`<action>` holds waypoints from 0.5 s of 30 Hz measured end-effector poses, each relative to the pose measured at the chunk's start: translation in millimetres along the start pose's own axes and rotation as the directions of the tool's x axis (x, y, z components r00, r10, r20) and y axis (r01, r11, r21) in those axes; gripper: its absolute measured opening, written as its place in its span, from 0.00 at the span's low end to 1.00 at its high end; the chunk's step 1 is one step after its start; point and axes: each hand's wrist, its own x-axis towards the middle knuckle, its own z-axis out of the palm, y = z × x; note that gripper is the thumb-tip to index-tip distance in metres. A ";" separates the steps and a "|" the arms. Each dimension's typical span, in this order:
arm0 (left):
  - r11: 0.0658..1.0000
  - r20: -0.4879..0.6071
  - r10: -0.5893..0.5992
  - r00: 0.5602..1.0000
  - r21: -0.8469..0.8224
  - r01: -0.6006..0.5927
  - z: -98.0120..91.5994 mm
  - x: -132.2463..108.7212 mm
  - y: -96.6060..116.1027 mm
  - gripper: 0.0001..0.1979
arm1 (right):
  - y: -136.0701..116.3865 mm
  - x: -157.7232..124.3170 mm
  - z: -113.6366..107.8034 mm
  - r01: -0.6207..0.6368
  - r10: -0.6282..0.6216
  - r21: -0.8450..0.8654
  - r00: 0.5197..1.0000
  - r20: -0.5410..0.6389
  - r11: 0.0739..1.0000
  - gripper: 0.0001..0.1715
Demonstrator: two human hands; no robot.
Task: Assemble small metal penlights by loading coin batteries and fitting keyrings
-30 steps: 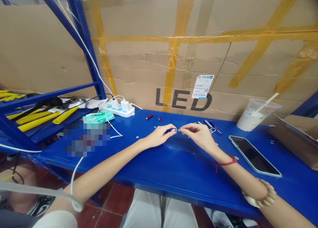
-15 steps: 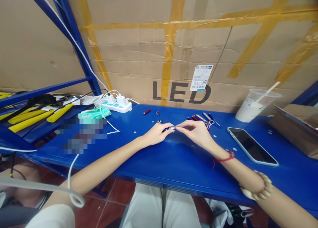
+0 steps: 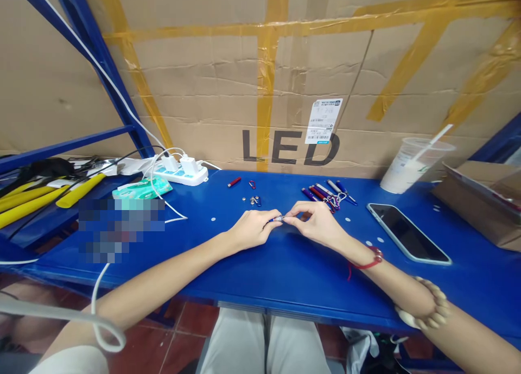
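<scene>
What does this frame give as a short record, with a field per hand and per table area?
left hand: grips small blue tube
right hand: at the tube's end; any part pinched there too small to tell
beyond left hand: red tube, small clip
beyond right hand: coloured tubes
right side: phone, cup with straw
left side: power strip, green packet

slim blue-and-silver cylinder (image 3: pixel 278 219) | roughly level | partly covered | pinched between both hands (image 3: pixel 251 228)
</scene>
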 end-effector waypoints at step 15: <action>0.999 0.038 -0.022 0.999 -0.026 0.023 -4.1 8.3 -5.5 0.14 | 17.3 8.0 -2.0 -0.350 0.278 0.259 0.920 0.276 0.900 0.22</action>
